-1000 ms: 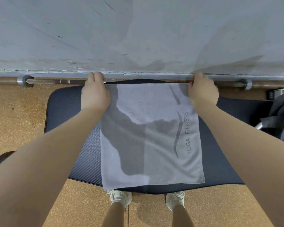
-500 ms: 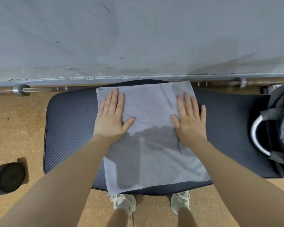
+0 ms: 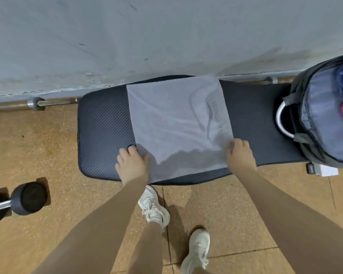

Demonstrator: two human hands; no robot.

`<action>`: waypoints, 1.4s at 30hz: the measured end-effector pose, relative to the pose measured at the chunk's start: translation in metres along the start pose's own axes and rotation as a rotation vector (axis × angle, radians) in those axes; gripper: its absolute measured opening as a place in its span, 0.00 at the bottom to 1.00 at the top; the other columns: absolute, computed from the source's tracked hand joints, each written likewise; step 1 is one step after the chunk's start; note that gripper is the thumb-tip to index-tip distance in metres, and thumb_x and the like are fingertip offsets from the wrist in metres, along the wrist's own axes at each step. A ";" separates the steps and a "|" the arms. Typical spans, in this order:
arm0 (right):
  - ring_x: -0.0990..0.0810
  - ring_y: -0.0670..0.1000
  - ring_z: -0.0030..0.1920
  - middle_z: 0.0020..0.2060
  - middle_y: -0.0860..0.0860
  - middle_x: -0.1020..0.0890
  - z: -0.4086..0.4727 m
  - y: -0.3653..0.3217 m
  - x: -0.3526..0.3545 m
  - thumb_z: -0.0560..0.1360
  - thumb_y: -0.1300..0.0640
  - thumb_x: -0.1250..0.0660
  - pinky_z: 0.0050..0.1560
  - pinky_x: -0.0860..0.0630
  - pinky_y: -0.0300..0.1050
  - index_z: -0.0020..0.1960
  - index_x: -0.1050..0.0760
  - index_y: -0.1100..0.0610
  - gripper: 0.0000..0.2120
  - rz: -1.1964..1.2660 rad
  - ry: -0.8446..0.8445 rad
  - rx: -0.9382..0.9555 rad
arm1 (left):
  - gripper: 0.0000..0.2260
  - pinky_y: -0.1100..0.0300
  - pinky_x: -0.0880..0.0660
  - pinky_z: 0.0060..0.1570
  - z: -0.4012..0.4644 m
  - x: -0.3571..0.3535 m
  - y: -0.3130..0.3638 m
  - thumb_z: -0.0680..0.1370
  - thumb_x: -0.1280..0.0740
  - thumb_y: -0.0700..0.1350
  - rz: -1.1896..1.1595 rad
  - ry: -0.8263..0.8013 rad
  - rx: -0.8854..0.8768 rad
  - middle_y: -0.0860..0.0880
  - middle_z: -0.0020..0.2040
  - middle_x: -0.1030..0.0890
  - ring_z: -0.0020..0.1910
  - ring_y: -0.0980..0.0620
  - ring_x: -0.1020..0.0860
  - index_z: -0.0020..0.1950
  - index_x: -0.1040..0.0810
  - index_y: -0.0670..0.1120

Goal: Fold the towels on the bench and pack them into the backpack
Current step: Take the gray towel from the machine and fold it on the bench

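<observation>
A grey towel [image 3: 176, 125] with a dark fitness logo lies flat across the dark padded bench [image 3: 103, 131], folded over once. My left hand [image 3: 132, 165] pinches its near left edge. At the near right edge my right hand [image 3: 240, 155] has its fingers curled on the cloth. An open grey backpack [image 3: 325, 123] stands on the bench's right end, with blue and pink cloth showing inside.
A barbell [image 3: 36, 103] lies on the floor along the grey wall behind the bench. A black dumbbell [image 3: 26, 200] sits on the cork floor at the left. A small white box [image 3: 323, 170] lies under the backpack's near corner. My two white shoes stand just in front of the bench.
Both hands left the towel's middle, where they pressed flat, and came back to its near corners. The logo side now faces up. My view has pulled back and shifted.
</observation>
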State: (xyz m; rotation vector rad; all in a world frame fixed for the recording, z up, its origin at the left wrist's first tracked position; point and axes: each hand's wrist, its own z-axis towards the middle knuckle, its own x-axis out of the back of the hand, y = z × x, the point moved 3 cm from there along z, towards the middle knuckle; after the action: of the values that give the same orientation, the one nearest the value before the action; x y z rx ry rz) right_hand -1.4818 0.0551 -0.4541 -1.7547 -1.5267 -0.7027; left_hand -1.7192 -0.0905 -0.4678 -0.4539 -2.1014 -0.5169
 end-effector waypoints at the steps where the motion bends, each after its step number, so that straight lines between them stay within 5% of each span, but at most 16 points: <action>1: 0.29 0.62 0.58 0.65 0.59 0.34 -0.005 0.007 -0.004 0.80 0.61 0.47 0.56 0.28 0.58 0.67 0.37 0.62 0.16 -0.002 -0.004 -0.013 | 0.17 0.44 0.36 0.58 -0.006 -0.004 -0.004 0.78 0.38 0.50 -0.051 -0.014 0.076 0.39 0.60 0.31 0.60 0.38 0.32 0.59 0.32 0.39; 10: 0.31 0.63 0.61 0.56 0.61 0.25 0.005 0.038 -0.028 0.78 0.55 0.40 0.56 0.31 0.55 0.58 0.31 0.62 0.13 0.185 0.167 -0.167 | 0.14 0.51 0.30 0.49 -0.021 -0.016 -0.016 0.81 0.43 0.48 -0.382 0.149 0.080 0.42 0.51 0.25 0.51 0.41 0.26 0.55 0.25 0.39; 13: 0.24 0.58 0.42 0.36 0.56 0.25 0.016 0.040 -0.023 0.76 0.57 0.39 0.38 0.30 0.44 0.39 0.28 0.59 0.09 0.308 0.175 -0.061 | 0.11 0.55 0.33 0.45 -0.028 -0.008 -0.021 0.81 0.45 0.47 -0.593 0.163 0.084 0.47 0.46 0.26 0.47 0.48 0.28 0.55 0.26 0.42; 16: 0.34 0.51 0.29 0.28 0.51 0.33 0.014 0.047 -0.017 0.77 0.60 0.42 0.27 0.40 0.42 0.33 0.37 0.56 0.14 0.344 0.197 0.035 | 0.09 0.58 0.30 0.37 -0.030 -0.014 -0.033 0.81 0.46 0.45 -0.709 0.099 0.174 0.46 0.44 0.26 0.40 0.49 0.28 0.51 0.29 0.42; 19: 0.29 0.56 0.38 0.39 0.56 0.27 0.002 0.054 -0.021 0.77 0.60 0.42 0.34 0.34 0.43 0.44 0.32 0.60 0.05 0.182 0.092 0.006 | 0.10 0.57 0.27 0.31 -0.036 -0.022 -0.047 0.78 0.40 0.44 -0.461 -0.014 0.223 0.42 0.42 0.23 0.33 0.46 0.24 0.53 0.30 0.39; 22: 0.29 0.60 0.55 0.55 0.59 0.28 -0.008 0.051 -0.022 0.77 0.54 0.40 0.50 0.29 0.54 0.59 0.32 0.62 0.15 -0.099 0.102 0.034 | 0.14 0.46 0.26 0.46 -0.039 -0.014 -0.038 0.75 0.37 0.40 -0.174 0.172 0.089 0.40 0.53 0.28 0.50 0.38 0.26 0.58 0.35 0.40; 24: 0.33 0.62 0.64 0.63 0.60 0.30 -0.013 0.034 -0.021 0.77 0.55 0.40 0.61 0.33 0.57 0.64 0.33 0.63 0.18 -0.084 0.325 0.267 | 0.16 0.45 0.31 0.53 -0.035 -0.005 -0.016 0.73 0.39 0.35 -0.101 0.334 -0.172 0.39 0.60 0.30 0.56 0.37 0.30 0.60 0.32 0.38; 26: 0.35 0.64 0.68 0.67 0.62 0.31 -0.012 0.009 -0.029 0.77 0.59 0.40 0.67 0.35 0.59 0.65 0.31 0.65 0.18 -0.073 0.431 0.585 | 0.17 0.46 0.35 0.59 -0.022 -0.007 0.009 0.74 0.41 0.35 -0.040 0.311 -0.429 0.38 0.68 0.34 0.64 0.38 0.34 0.63 0.32 0.36; 30: 0.55 0.53 0.76 0.76 0.53 0.52 0.006 -0.040 -0.046 0.81 0.54 0.49 0.76 0.57 0.48 0.75 0.47 0.57 0.24 -0.166 0.262 0.812 | 0.24 0.52 0.55 0.73 0.007 -0.039 0.038 0.81 0.51 0.52 0.152 0.166 -0.667 0.45 0.77 0.52 0.76 0.46 0.53 0.75 0.46 0.42; 33: 0.58 0.51 0.76 0.77 0.51 0.56 0.018 -0.058 -0.059 0.81 0.49 0.51 0.73 0.62 0.45 0.76 0.53 0.55 0.26 -0.244 0.286 0.898 | 0.30 0.54 0.61 0.73 0.022 -0.058 0.032 0.79 0.53 0.62 0.273 0.190 -0.649 0.49 0.77 0.59 0.76 0.50 0.60 0.76 0.56 0.49; 38: 0.58 0.49 0.76 0.77 0.48 0.56 0.034 -0.053 -0.074 0.80 0.41 0.55 0.74 0.61 0.47 0.76 0.57 0.48 0.28 -0.352 0.281 0.886 | 0.31 0.52 0.60 0.73 0.025 -0.059 0.024 0.75 0.50 0.67 0.190 0.222 -0.534 0.46 0.77 0.61 0.75 0.46 0.61 0.75 0.55 0.60; 42: 0.59 0.49 0.76 0.76 0.48 0.58 0.044 -0.030 -0.062 0.79 0.39 0.57 0.75 0.59 0.50 0.76 0.58 0.48 0.29 -0.347 0.324 0.766 | 0.31 0.52 0.57 0.74 0.029 -0.050 0.012 0.77 0.54 0.65 0.142 0.274 -0.423 0.45 0.77 0.57 0.76 0.48 0.58 0.76 0.54 0.53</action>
State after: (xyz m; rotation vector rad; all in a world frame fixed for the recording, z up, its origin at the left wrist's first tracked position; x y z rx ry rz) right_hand -1.5231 0.0542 -0.5241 -0.7825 -1.5917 -0.4393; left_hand -1.7069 -0.0716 -0.5224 -0.7227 -1.6823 -0.8917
